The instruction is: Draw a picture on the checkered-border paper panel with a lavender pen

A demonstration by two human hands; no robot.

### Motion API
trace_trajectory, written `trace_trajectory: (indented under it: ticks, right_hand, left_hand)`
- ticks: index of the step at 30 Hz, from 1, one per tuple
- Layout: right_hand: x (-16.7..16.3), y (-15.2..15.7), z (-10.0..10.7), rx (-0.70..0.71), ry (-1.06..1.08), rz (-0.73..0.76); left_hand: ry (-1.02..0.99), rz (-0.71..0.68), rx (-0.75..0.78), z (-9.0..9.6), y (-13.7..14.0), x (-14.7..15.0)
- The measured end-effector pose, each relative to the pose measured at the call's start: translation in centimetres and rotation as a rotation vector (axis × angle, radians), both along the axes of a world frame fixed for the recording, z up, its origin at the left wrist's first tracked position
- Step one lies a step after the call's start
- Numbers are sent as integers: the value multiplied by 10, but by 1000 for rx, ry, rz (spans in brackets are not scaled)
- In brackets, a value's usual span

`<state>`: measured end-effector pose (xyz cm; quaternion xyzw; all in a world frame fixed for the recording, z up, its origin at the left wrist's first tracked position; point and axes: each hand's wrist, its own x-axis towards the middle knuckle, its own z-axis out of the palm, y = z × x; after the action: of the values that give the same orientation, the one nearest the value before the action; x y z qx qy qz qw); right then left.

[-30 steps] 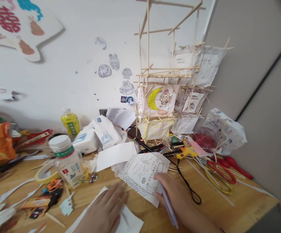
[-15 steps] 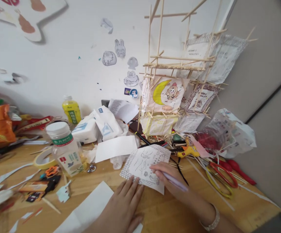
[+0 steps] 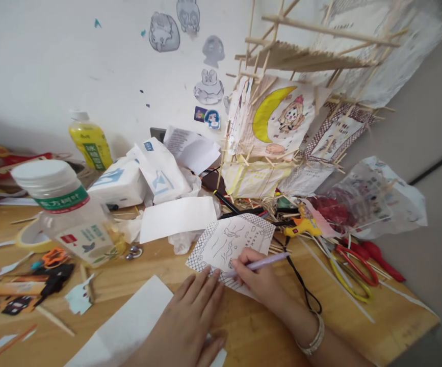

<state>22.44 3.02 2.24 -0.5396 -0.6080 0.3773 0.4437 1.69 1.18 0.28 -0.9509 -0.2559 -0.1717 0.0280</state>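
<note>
A sheet of paper with a line drawing and a cross-hatched border (image 3: 224, 239) lies tilted on the wooden table. Its lower left edge is under the fingertips of my left hand (image 3: 190, 311), which lies flat with the fingers stretched out. My right hand (image 3: 259, 278) is closed round a light purple pen (image 3: 268, 261), its tip low over the sheet near the bottom border; whether the tip touches, I cannot tell. Beneath my left hand and wrist is a blank white sheet (image 3: 129, 321), partly covered by them.
A stick frame with drawn panels (image 3: 282, 117) stands behind the sheet. To the right lie a yellow glue gun (image 3: 303, 227) and scissors (image 3: 358, 267). On the left are a clear bottle (image 3: 79, 224), a tape roll (image 3: 33, 237), tissue packs (image 3: 163, 171) and paper scraps.
My right hand has moved down and left over the sheet, and the pen now lies flatter, pointing left. My left hand stays on the paper. The camera view has shifted closer.
</note>
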Motion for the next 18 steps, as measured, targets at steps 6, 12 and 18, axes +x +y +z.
trace_trajectory:
  ticks: [6, 12, 18]
  right_hand:
    - [2, 0, -3, 86, -175, 7]
    - [4, -1, -4, 137, -279, 21]
    - [4, 0, -5, 152, -274, 45]
  left_hand:
    - [28, 11, 99, 11, -1, 1]
    - [18, 21, 97, 12, 0, 0]
    - [17, 11, 53, 12, 1, 0]
